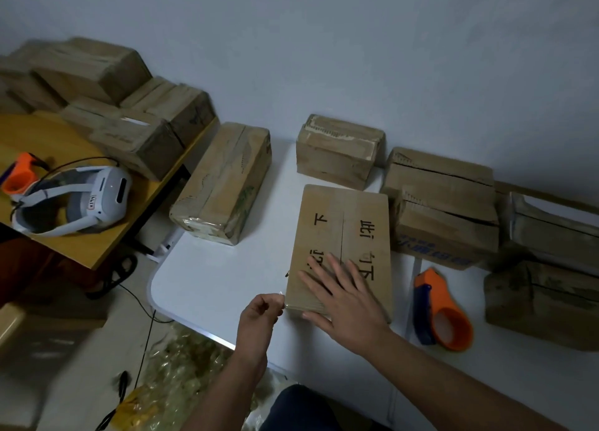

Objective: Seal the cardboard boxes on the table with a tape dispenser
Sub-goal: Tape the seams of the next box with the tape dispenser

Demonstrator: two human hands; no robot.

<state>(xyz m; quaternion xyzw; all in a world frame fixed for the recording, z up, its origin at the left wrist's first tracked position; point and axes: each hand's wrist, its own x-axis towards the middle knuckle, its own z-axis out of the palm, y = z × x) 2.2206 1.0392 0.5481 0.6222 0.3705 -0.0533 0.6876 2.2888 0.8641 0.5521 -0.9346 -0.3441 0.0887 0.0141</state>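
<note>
A flat cardboard box (343,229) with black printed characters lies on the white table (210,275) in front of me. My right hand (340,294) rests flat on its near end, fingers spread and straight. My left hand (259,314) is at the box's near left corner, fingers curled, pinching a strip of clear tape (281,296) that runs to the box edge. An orange and blue tape dispenser (442,314) lies on the table to the right of the box, untouched.
Several cardboard boxes ring the table: one at left (223,181), one behind (338,148), more at right (444,210). A wooden desk (64,138) at left carries a white headset (74,200), a second orange dispenser (19,174) and stacked boxes. Crumpled tape lies on the floor (175,378).
</note>
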